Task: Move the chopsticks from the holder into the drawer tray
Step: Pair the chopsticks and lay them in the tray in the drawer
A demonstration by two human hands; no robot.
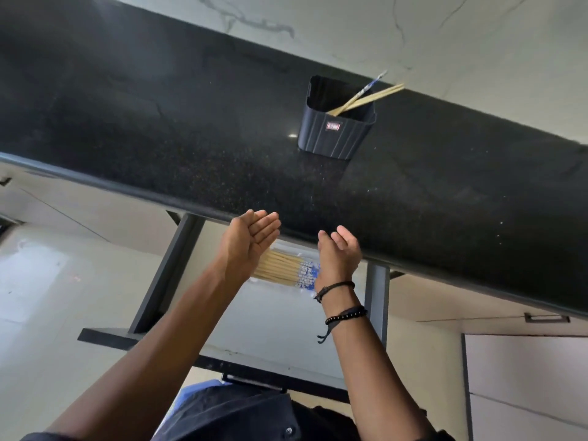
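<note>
Head view, the only one. Holder (334, 135): dark ribbed square tub with a small red-and-white label on the front. It stands upright on the black speckled countertop (159, 122), towards the back near the pale marbled wall (477, 43).

Chopsticks (366, 97) in it: a few, exact count unclear. Shafts are pale wood, and one has a blue-and-white patterned end. They lean right, upper ends sticking out over the rim towards the wall.

Drawer (159, 281) under the counter edge is pulled out: dark frame, pale tray (280, 323) inside. Row of chopsticks (283, 269) lies flat at the tray's far end, side by side. Same pale wood, blue-and-white patterned ends pointing right. Both ends of the row are partly hidden behind the hands.

Left hand (251, 240): released, fingers straight and together, palm turned right, holding nothing, above the row's left end at the counter edge. Right hand (340, 254): released too, fingers loosely curved, empty, above the patterned ends. Hands are apart, not touching. Two dark bracelets (345, 314) on the right wrist.
</note>
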